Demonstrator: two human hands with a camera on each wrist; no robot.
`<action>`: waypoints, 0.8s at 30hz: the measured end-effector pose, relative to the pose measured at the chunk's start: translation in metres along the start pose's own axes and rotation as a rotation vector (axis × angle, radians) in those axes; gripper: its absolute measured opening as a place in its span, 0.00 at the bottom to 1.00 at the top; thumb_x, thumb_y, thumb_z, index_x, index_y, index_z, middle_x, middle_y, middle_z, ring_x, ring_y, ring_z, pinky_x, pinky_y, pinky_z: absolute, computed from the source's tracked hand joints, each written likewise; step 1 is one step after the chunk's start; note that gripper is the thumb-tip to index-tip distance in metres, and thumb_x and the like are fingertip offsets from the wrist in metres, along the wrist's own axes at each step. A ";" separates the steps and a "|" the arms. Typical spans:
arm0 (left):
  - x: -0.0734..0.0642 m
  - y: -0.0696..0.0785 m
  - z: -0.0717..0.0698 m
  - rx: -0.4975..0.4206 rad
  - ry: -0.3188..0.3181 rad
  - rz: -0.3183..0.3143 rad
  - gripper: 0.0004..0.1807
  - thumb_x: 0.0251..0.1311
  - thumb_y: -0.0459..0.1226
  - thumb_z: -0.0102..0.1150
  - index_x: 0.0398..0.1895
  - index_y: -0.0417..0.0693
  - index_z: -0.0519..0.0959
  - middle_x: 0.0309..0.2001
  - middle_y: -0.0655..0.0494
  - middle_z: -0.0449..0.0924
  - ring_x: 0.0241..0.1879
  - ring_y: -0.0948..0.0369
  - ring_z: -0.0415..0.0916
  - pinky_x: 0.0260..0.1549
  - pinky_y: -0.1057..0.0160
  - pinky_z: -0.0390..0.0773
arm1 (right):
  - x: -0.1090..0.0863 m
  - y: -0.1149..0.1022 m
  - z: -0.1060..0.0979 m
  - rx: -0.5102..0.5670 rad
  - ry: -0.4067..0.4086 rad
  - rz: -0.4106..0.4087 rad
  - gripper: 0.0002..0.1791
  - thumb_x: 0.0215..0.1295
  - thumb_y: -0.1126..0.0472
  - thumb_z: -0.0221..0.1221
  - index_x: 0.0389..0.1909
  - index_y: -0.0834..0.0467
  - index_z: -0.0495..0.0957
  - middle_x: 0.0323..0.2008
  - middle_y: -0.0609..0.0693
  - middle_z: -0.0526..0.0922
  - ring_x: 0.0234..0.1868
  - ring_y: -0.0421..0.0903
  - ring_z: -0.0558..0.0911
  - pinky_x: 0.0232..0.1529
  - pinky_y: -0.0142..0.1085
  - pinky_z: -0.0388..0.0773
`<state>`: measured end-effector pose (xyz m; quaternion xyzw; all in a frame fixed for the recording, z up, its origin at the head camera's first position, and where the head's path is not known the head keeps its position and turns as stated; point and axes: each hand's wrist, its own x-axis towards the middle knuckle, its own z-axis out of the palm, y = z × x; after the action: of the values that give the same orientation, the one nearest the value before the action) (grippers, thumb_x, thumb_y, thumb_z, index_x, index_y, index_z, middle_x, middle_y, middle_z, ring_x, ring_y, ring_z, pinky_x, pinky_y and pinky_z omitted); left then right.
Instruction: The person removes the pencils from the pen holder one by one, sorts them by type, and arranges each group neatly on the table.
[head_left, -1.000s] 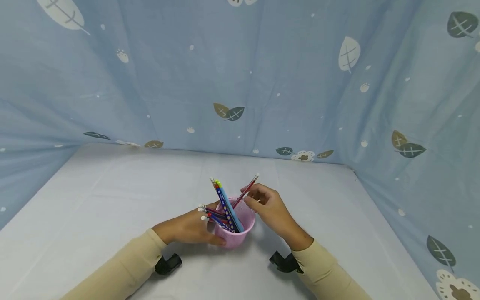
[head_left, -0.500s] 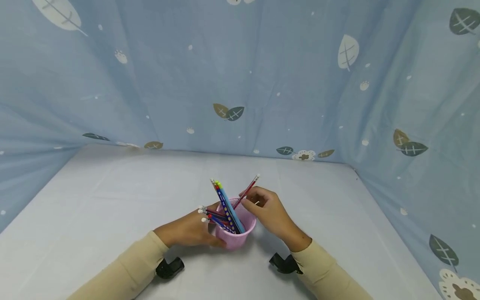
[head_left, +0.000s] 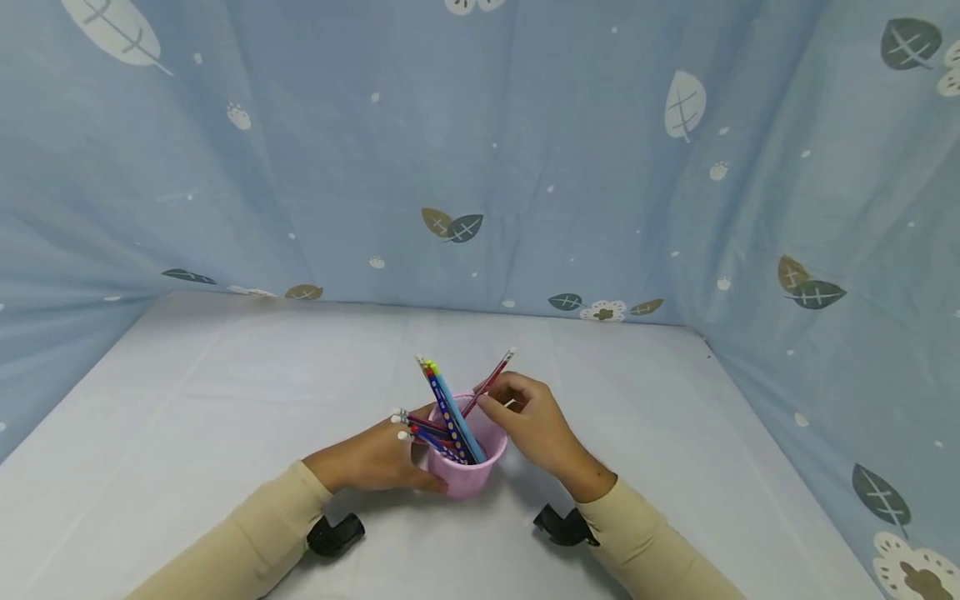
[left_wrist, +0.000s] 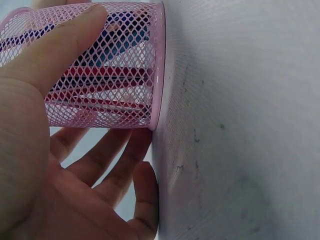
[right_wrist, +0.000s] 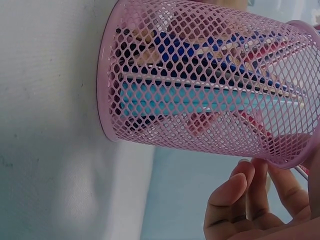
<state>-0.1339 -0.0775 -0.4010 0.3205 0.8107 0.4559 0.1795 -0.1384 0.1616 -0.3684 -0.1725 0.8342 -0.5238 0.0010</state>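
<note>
A pink mesh pencil cup (head_left: 467, 481) stands upright on the white table. My left hand (head_left: 375, 458) holds it from the left, thumb (left_wrist: 75, 42) across the near side and fingers behind. Blue, light blue and dark patterned pencils (head_left: 454, 421) lean in the cup, and several white-tipped ones (head_left: 420, 425) tilt left over the rim. At the right rim, thumb and forefinger of my right hand (head_left: 536, 421) pinch a slanting red pencil (head_left: 498, 372). Through the mesh in the right wrist view, light blue pencils (right_wrist: 175, 100) reach down to the base.
The white tabletop (head_left: 262, 367) spreads around the cup. A blue leaf-print curtain (head_left: 480, 150) hangs along the back and both sides. A black wrist-worn device (head_left: 336, 535) sits under the left sleeve, and another black device (head_left: 564, 527) by the right sleeve.
Both hands and the cup stay nearly in place. The right hand has come slightly left and closer to the cup's rim; the view has shifted a little.
</note>
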 end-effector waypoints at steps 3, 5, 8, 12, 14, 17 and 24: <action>0.000 0.001 0.000 -0.018 0.000 0.005 0.49 0.45 0.44 0.80 0.73 0.55 0.66 0.68 0.66 0.73 0.67 0.60 0.70 0.70 0.47 0.64 | 0.000 -0.001 0.000 -0.005 0.008 0.002 0.04 0.68 0.60 0.63 0.37 0.56 0.83 0.34 0.51 0.83 0.36 0.45 0.79 0.37 0.32 0.77; 0.000 0.001 -0.001 -0.023 0.001 0.018 0.48 0.45 0.44 0.80 0.72 0.53 0.66 0.68 0.65 0.73 0.67 0.59 0.71 0.69 0.47 0.64 | 0.000 -0.003 0.000 -0.010 0.012 0.002 0.03 0.68 0.60 0.63 0.38 0.56 0.83 0.34 0.51 0.83 0.36 0.45 0.79 0.37 0.32 0.78; 0.000 0.002 -0.001 -0.020 -0.001 0.027 0.47 0.46 0.45 0.79 0.72 0.51 0.67 0.68 0.62 0.73 0.68 0.56 0.70 0.69 0.45 0.64 | -0.001 -0.004 0.000 -0.013 0.009 0.003 0.03 0.68 0.61 0.62 0.39 0.55 0.83 0.34 0.50 0.83 0.37 0.45 0.80 0.38 0.32 0.78; 0.000 0.003 -0.001 -0.026 -0.004 0.030 0.47 0.47 0.45 0.79 0.72 0.51 0.67 0.69 0.60 0.72 0.69 0.55 0.69 0.70 0.44 0.63 | -0.001 -0.004 0.000 -0.011 0.010 0.000 0.04 0.67 0.61 0.62 0.39 0.56 0.83 0.35 0.50 0.83 0.38 0.44 0.80 0.39 0.33 0.79; 0.000 0.003 -0.001 -0.033 -0.005 0.031 0.47 0.47 0.45 0.79 0.72 0.52 0.67 0.69 0.61 0.72 0.69 0.55 0.69 0.70 0.44 0.63 | -0.001 -0.005 0.000 -0.008 0.012 -0.003 0.04 0.67 0.61 0.62 0.39 0.56 0.83 0.36 0.50 0.84 0.38 0.44 0.81 0.39 0.33 0.79; 0.000 0.002 -0.001 -0.028 -0.007 0.037 0.47 0.47 0.45 0.79 0.72 0.54 0.67 0.69 0.62 0.71 0.69 0.56 0.69 0.70 0.45 0.63 | -0.001 -0.005 -0.001 0.000 0.012 -0.009 0.04 0.67 0.61 0.63 0.40 0.56 0.83 0.37 0.51 0.84 0.39 0.43 0.81 0.39 0.33 0.80; 0.000 -0.002 -0.001 -0.025 0.002 0.045 0.47 0.46 0.46 0.79 0.72 0.54 0.67 0.68 0.63 0.73 0.67 0.58 0.71 0.69 0.48 0.65 | 0.000 -0.006 -0.001 0.007 0.023 -0.020 0.03 0.67 0.62 0.63 0.39 0.57 0.82 0.39 0.52 0.84 0.39 0.43 0.81 0.38 0.32 0.80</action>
<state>-0.1353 -0.0784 -0.4021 0.3361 0.7977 0.4701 0.1725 -0.1365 0.1606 -0.3626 -0.1750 0.8306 -0.5285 -0.0132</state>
